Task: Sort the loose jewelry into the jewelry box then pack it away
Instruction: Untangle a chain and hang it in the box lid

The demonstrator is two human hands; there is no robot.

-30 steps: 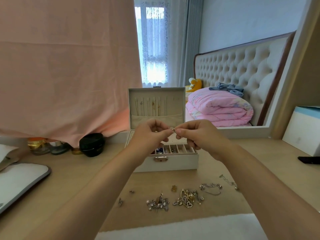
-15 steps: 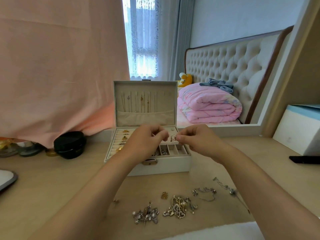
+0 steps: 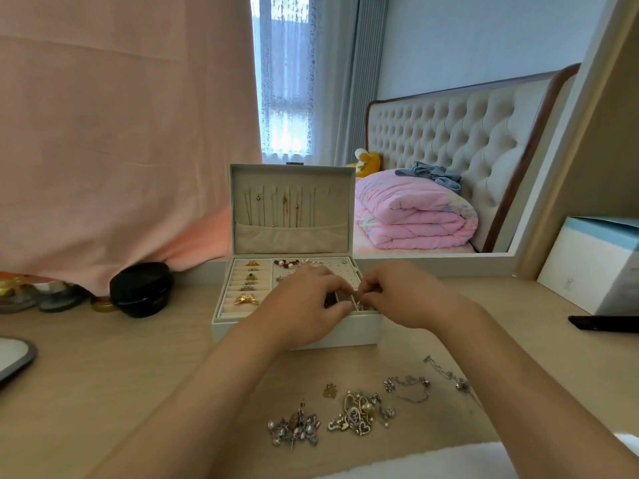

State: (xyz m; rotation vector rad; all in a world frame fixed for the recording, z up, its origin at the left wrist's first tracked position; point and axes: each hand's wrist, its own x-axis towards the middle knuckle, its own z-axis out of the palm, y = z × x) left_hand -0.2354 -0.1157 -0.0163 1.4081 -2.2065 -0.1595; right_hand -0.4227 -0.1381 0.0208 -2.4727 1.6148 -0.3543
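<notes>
Two bare hands meet over the front row of an open white jewelry box [image 3: 366,328] on a wooden desk [image 3: 103,375].

We see both forearms reaching forward from the lower edge, backs of the hands facing up. The left hand [image 3: 304,305] lies over the small front compartments with its fingers bent down towards them. The right hand [image 3: 403,295] sits just beside it, thumb and fingertips drawn together at the compartment nearest the box's right front corner. We cannot tell whether either hand pinches a piece; anything there is too small or hidden. The lid [image 3: 294,174] stands upright, thin chains [image 3: 285,205] hanging inside, and rings [image 3: 249,276] sit in the left slots. The loose jewelry [image 3: 356,414] lies in small heaps on the desk, nearer to us than the box, between the forearms.
</notes>
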